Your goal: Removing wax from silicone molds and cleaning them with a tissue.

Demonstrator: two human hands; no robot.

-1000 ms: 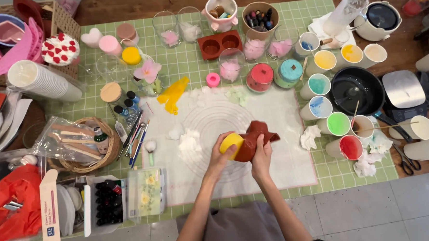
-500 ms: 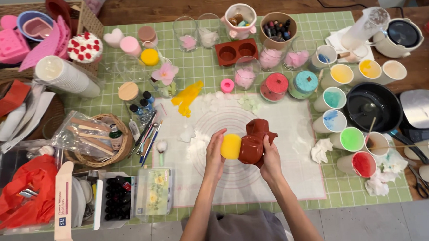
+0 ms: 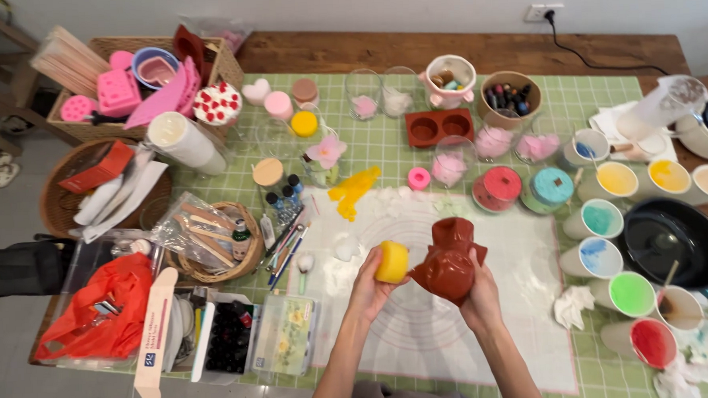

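1. Now your left hand (image 3: 371,286) grips the yellow candle (image 3: 392,262); right hand (image 3: 479,295) clamps the brown mould (image 3: 450,260), both above the white mat (image 3: 525,295).
2. Nearby: paint cups (image 3: 611,256) to your right, brushes (image 3: 286,250) to your left, w/ nothing between.

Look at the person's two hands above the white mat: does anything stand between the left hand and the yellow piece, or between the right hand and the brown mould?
Nothing visible does. The left hand grips the yellow piece directly, and the right hand grips the brown mould directly. Piece and mould sit side by side, apparently touching, above the white mat.
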